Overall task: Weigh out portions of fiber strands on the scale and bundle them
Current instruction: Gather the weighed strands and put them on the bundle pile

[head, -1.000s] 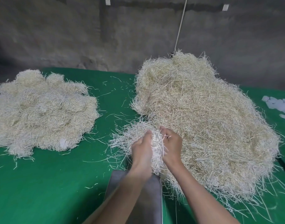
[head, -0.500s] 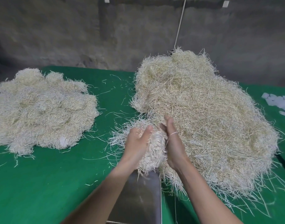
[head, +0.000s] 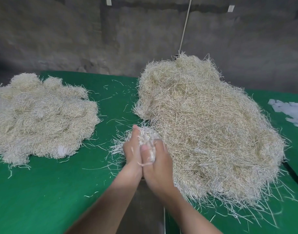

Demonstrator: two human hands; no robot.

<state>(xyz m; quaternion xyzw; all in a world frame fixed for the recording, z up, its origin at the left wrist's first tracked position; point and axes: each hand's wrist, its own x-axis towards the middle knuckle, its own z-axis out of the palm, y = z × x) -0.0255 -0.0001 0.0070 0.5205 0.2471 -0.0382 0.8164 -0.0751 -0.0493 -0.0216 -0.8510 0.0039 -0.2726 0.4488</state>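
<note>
A grey wall (head: pixel 60 39) closed the far side, with a pale cord (head: pixel 185 26) running down it towards twelve o'clock. On the green surface (head: pixel 43 200) a large heap (head: pixel 204 132) of straw-coloured fiber strands filled the side from one to four o'clock. A smaller heap (head: pixel 40 119), paler in colour, lay well apart at nine to ten o'clock. A few white strips (head: pixel 290 112) lay at the three o'clock edge, and loose strands (head: pixel 114 92) were scattered over the green gap between the two heaps. A grey metal pan (head: pixel 145 217) sat at six o'clock, largely covered by the two forearms crossing above it. The left hand (head: pixel 132 149) and the right hand (head: pixel 157 168) were pressed close together, heel against heel. Both were curved round a clump of strands (head: pixel 146 135) squeezed between them, though motion blur hid the exact lie of the fingers. A single strand looped across the right hand's fingers (head: pixel 147 157). The clump stuck out of the hands at their twelve o'clock end, with stray ends fanning out at nine o'clock. It sat just beside the near left edge of the large heap.
</note>
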